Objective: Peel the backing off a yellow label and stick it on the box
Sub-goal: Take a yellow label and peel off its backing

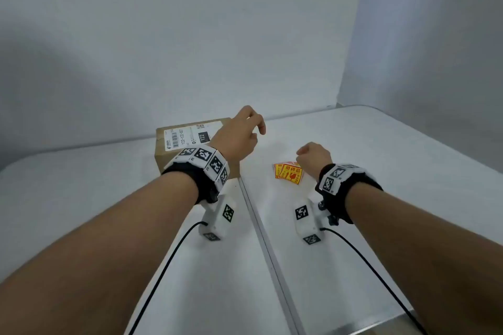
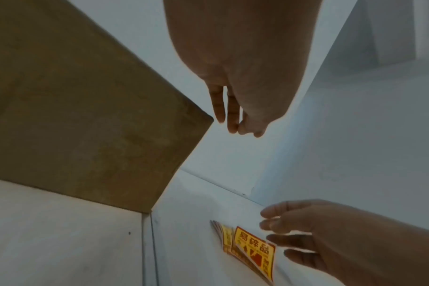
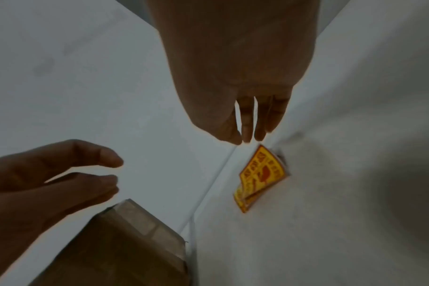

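Both hands empty and loosely open: right hand (image 1: 313, 156) hovers over the small stack of yellow fragile labels (image 1: 289, 173) on the white table (image 1: 408, 160), probably to pick one, left hand (image 1: 239, 133) waits above the cardboard box (image 1: 174, 155), just beside them.

A white table (image 1: 381, 144) fills the lower view, split by a straight metal seam (image 1: 261, 226) running front to back. Plain pale grey walls (image 1: 190, 35) rise behind and at the right, meeting in a corner (image 1: 351, 35). Soft, even light casts faint shadows.
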Demonstrator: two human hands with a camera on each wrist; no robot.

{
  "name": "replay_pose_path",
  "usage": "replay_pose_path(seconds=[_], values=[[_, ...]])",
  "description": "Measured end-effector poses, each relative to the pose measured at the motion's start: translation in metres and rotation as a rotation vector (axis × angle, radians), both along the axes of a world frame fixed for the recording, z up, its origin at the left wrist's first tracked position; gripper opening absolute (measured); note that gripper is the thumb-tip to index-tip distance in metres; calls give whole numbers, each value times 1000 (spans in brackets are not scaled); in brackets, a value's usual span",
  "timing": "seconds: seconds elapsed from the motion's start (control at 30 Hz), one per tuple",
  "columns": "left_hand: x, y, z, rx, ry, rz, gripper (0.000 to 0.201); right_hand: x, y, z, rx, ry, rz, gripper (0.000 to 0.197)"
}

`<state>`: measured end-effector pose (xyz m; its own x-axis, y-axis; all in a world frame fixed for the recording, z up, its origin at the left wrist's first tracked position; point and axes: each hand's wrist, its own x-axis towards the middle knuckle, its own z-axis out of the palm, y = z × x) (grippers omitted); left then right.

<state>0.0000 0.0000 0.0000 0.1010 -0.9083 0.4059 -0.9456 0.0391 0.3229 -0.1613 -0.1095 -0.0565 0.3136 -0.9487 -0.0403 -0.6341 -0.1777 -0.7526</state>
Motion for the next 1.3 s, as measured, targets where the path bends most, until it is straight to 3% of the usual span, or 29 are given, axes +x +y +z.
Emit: replay_pose_path(seconds=[0.2,0.4,0.53,0.63,0.77,0.9,0.97,1.07,1.17,1.3], values=[[-4,14,-10,8,28,-6,20,-3,5,-21,41,113,-4,34],[-6,20,-17,23,52,-2,19,-5,6,-24,-4,95,-1,22],[-12,19,-25,48,91,-6,18,-5,8,-25,47,145,43,42],[-21,18,-28,103,130,-16,19,-4,11,-27,28,200,86,45],[-31,15,-30,136,181,-11,19,-8,12,-30,26,116,56,37],[-35,16,-30,159,278,20,17,-15,12,-33,22,-67,-24,15],[-36,15,-30,165,366,62,18,-19,14,-32,3,-188,-60,2],[-32,17,-29,133,677,138,16,-20,20,-21,-17,-393,-80,12],[-22,26,-27,60,993,160,14,-15,34,-6,8,-479,53,19],[-5,49,-34,119,1058,223,18,-2,63,1,67,-424,230,24]])
